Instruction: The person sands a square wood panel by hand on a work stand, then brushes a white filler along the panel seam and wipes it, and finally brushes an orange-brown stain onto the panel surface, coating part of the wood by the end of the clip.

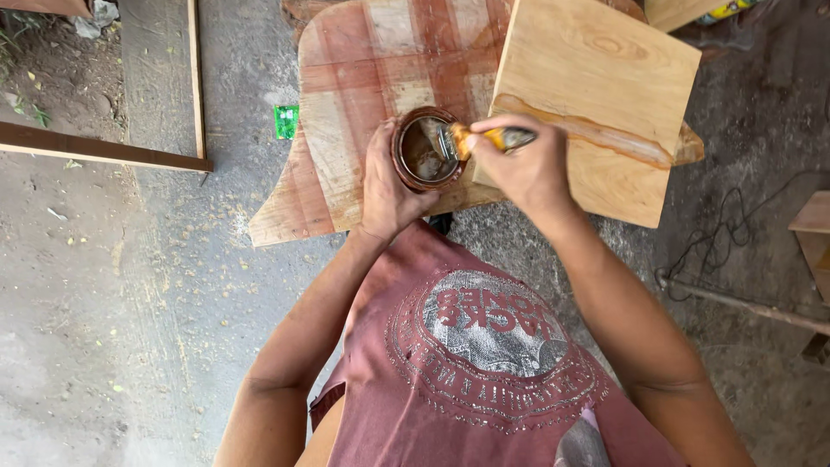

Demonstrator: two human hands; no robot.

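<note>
Maroon shirt [484, 363] fills the lower centre. Left hand [386, 186] — fingers wrapped round one brown can [425, 149] at centre frame. Right hand [523, 169], wrist bent, pinches one brush [484, 138] dipped into it. Two boards beneath — striped board [363, 95], pale board [605, 78].

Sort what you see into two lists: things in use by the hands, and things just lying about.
In use:
left hand gripping the tin
right hand dipping the brush into the tin
pale board beside the tin
striped board underneath

Lying about:
green scrap
dark batten
thin strip
cable
pipe
</note>
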